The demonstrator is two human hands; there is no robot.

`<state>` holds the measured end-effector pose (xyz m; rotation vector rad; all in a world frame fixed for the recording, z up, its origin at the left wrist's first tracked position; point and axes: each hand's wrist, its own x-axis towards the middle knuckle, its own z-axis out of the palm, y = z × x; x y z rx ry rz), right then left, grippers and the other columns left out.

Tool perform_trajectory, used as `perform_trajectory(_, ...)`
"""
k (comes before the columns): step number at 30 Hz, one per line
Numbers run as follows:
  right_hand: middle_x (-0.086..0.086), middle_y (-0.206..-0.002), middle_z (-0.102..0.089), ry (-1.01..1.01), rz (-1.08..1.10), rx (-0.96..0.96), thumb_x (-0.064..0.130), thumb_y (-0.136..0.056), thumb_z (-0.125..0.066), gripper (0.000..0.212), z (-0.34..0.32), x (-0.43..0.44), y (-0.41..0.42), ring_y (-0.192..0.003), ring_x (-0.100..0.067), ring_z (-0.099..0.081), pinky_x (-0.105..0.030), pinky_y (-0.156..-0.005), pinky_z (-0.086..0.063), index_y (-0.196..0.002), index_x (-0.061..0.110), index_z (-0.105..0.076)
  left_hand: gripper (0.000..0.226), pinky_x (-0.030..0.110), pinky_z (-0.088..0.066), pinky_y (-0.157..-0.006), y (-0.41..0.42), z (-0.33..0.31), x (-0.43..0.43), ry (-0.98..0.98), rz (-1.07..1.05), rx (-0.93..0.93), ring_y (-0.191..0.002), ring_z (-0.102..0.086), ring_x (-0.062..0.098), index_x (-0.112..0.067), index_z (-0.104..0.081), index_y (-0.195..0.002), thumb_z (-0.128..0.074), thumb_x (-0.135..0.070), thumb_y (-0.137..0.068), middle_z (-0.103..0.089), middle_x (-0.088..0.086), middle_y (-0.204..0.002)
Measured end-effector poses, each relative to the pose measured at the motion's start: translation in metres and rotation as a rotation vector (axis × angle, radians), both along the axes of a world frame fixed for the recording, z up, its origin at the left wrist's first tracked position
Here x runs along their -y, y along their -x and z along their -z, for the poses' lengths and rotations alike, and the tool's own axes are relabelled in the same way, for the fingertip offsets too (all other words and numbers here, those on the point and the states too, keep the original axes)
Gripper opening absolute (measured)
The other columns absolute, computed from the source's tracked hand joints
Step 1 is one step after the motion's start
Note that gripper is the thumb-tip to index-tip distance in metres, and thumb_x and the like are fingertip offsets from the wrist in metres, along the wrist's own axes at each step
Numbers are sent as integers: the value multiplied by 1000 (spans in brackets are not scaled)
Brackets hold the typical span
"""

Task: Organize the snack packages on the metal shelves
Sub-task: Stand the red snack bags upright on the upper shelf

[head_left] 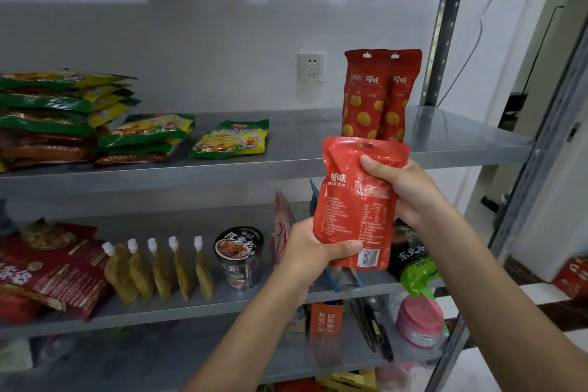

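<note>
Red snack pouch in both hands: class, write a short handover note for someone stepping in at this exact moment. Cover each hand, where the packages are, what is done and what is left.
Left hand: grips the bottom of the red pouch, thumb across the front.
Right hand: grips its upper right side.
The pouch is held in the air in front of the shelf edge, its printed back facing you.
Done: two matching red pouches stand upright on the upper shelf; green and yellow packs are stacked at its left, one green and yellow pack lying alone.
Left: probably stand the held pouch beside its two mates.
</note>
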<state>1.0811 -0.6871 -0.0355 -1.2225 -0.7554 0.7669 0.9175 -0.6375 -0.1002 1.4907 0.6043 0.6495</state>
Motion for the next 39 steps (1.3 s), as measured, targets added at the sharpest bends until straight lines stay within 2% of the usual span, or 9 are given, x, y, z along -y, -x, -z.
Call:
perform_trajectory(13,-9,-98,-74,-14,-26,-2,27,-67,-77,48,1,-6,5,-86,-24,-73,-39,-76,-58,-110,11,-63,27,20,-51,-52,1,-3,0,23,-63,-10,-72,-71,13,-17,-65,-94,-82,-10,-75,-74,1,-92)
perform_trajectory(18,-7,-103,-74,26,-259,96,23,-75,-74,37,-2,4,1,-95,-23,-71,-36,-80,-59,-109,14,-64,25,21,-51,-52,4,-4,-3,31,-75,46,-71,-71,13,-17,-66,-90,-82,-6,-74,-75,-3,-84)
perform_trajectory(20,-8,-106,-73,68,-270,144,18,-72,-77,41,-2,4,3,-99,-24,-70,-38,-84,-57,-110,12,-64,28,23,-53,-57,4,-4,-5,38,-78,65,-78,-72,16,-17,-66,-94,-83,-8,-73,-76,-1,-88)
perform_trajectory(22,-9,-107,-73,71,-198,149,19,-66,-76,48,-2,1,5,-100,-26,-70,-42,-88,-55,-112,10,-65,41,30,-58,-74,2,-4,-5,39,-85,85,-91,-71,17,-20,-63,-105,-85,-12,-72,-74,-1,-100)
perform_trajectory(24,-9,-105,-73,53,-100,128,18,-65,-78,47,-3,-2,8,-97,-26,-70,-43,-88,-55,-110,9,-65,59,37,-55,-92,-2,1,-4,-87,-154,33,-107,-64,13,-25,-52,-123,-84,-23,-74,-66,-5,-118)
perform_trajectory(28,-4,-89,-72,3,153,41,7,-78,-75,19,-3,-8,19,-78,-16,-70,-31,-71,-55,-95,10,-66,79,38,-39,-106,-4,8,4,-752,-490,-157,-129,-36,11,-26,-34,-142,-76,-42,-78,-36,-7,-139)
perform_trajectory(33,-2,-88,-69,-60,229,-109,11,-92,-62,16,-2,-15,38,-78,-13,-67,-28,-67,-51,-107,8,-61,116,44,-23,-118,-22,11,13,-937,-384,-449,-147,-17,28,-13,-7,-155,-77,-54,-72,-16,10,-160)
perform_trajectory(36,-6,-106,-67,-32,98,-118,22,-94,-60,36,-3,-11,42,-95,-19,-65,-34,-79,-53,-126,9,-53,87,46,-41,-109,-24,14,-2,-943,-565,-350,-133,-42,29,-11,-31,-148,-80,-25,-77,-44,10,-145)
perform_trajectory(39,0,-133,-57,30,-81,134,52,-77,-66,80,-3,-4,36,-119,-20,-58,-41,-96,-52,-144,18,-38,47,40,-48,-98,-16,4,-24,-524,-406,-75,-111,-59,20,-19,-55,-128,-70,-6,-86,-64,1,-119)
